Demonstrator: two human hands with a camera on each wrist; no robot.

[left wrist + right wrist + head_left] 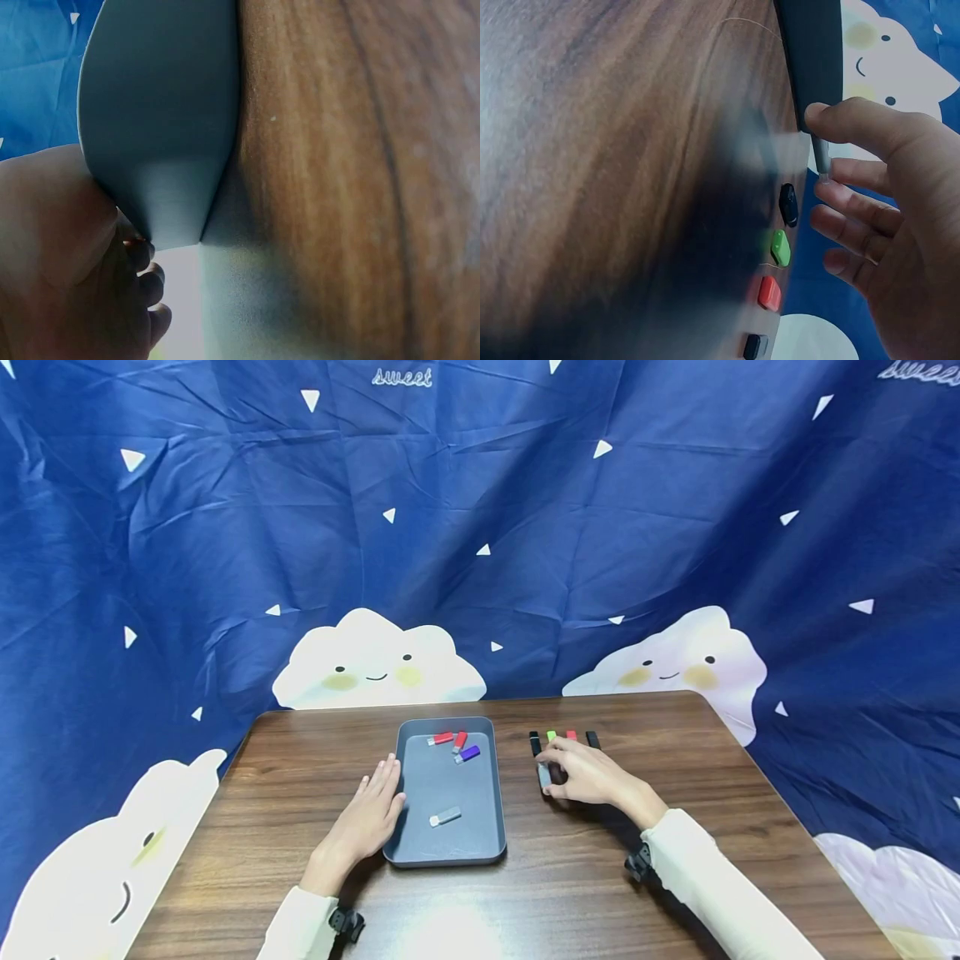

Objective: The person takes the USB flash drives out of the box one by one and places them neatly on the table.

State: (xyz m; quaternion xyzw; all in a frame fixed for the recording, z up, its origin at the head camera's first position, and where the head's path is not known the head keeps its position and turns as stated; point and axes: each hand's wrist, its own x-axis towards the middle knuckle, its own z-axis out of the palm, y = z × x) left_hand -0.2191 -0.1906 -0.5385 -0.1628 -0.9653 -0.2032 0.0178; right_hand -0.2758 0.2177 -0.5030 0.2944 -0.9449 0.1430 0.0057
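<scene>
Between thumb and fingertips, my right hand (588, 775) pinches a grey USB stick (544, 775) to the right of the tray; its light connector end points toward the fingers in the right wrist view. My left hand (367, 814) rests along the left wall of a dark grey tray (427, 785), fingers extended. Toward the tray's back lie a red USB stick (442, 738), another red stick (460, 742) and a purple stick (468, 754). Nearer its front is a grey stick (447, 815).
Beyond my right hand stand a black stick (534, 742), a green stick (780, 248), a red stick (769, 293) and another black stick (592, 740) in a row, partly covered in the head view. Everything is on a brown wooden table (315, 752) before a blue curtain (480, 485).
</scene>
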